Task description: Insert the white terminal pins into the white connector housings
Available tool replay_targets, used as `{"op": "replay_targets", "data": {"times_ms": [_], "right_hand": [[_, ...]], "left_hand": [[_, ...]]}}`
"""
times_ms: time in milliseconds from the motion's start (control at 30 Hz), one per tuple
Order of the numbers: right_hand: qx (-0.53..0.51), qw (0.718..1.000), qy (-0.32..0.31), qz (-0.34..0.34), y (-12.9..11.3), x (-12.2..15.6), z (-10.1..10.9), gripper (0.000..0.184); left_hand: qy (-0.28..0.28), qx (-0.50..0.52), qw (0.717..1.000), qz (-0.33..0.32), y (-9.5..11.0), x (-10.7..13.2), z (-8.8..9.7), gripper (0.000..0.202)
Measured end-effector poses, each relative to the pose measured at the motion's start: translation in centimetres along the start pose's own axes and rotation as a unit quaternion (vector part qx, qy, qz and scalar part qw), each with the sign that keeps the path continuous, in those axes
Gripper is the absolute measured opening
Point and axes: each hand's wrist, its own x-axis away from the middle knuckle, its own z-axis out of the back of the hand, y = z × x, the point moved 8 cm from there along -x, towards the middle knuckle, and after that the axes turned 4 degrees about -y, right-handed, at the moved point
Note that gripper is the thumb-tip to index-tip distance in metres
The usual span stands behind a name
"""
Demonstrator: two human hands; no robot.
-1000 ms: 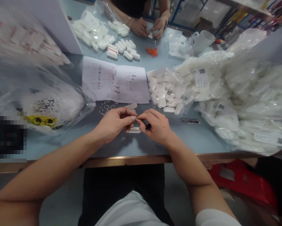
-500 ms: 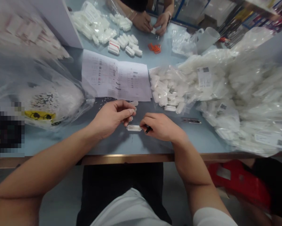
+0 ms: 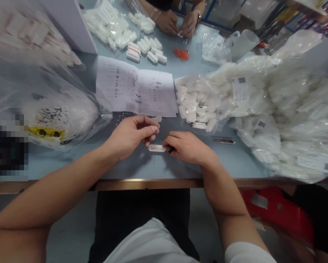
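On the head view I am seeing the left hand (image 3: 132, 135) pinching thumb against forefinger, around what I cannot tell. The right hand (image 3: 184, 147) is curling its fingers around a black handle (image 3: 171, 149), while a white strip (image 3: 156, 148) is lying just below the left fingertips, its end meeting the right ones.

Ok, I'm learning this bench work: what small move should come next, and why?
I'd probably have the right hand steady the white strip: that hand is at the strip's right end, with a black stick in its grip, while the left hand is away from the strip, its fingertips pinched.
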Motion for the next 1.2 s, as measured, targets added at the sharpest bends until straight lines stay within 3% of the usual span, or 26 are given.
{"op": "replay_targets", "data": {"times_ms": [167,267,500,567,633,733,800,967,1200], "right_hand": [[0.009,0.999,0.037,0.016,0.3,0.6,0.5,0.022],[0.030,0.995,0.066,0.062,-0.1,1.1,1.0,0.025],[0.106,0.986,0.036,0.121,-0.9,1.1,0.2,0.025],[0.089,0.986,0.075,0.120,-0.8,1.1,0.7,0.024],[0.050,0.981,0.157,0.098,-0.4,1.4,1.8,0.023],[0.004,0.956,0.291,0.041,0.4,2.1,3.5,0.021],[-0.004,0.941,0.338,0.021,0.2,2.4,3.9,0.019],[-0.009,0.924,0.380,0.043,-1.1,2.2,3.4,0.015],[0.021,0.926,0.377,0.021,-1.2,1.8,2.9,0.015]], "left_hand": [[0.009,-0.002,1.000,0.005,-0.1,0.0,0.2,0.009],[0.007,0.000,1.000,0.001,-0.1,0.0,0.4,0.009],[0.012,-0.004,1.000,0.001,0.0,0.0,0.4,0.010],[0.014,-0.005,1.000,0.005,0.1,0.0,0.3,0.010],[0.006,0.000,1.000,0.010,0.0,0.0,0.1,0.011],[-0.020,0.012,1.000,0.021,-0.5,0.1,-0.3,0.013],[-0.037,0.022,0.999,0.029,-0.9,0.1,-0.5,0.011],[-0.050,0.053,0.995,0.063,-1.6,0.3,-1.1,0.015],[-0.043,0.059,0.995,0.067,-1.8,0.5,-1.4,0.022]]}}
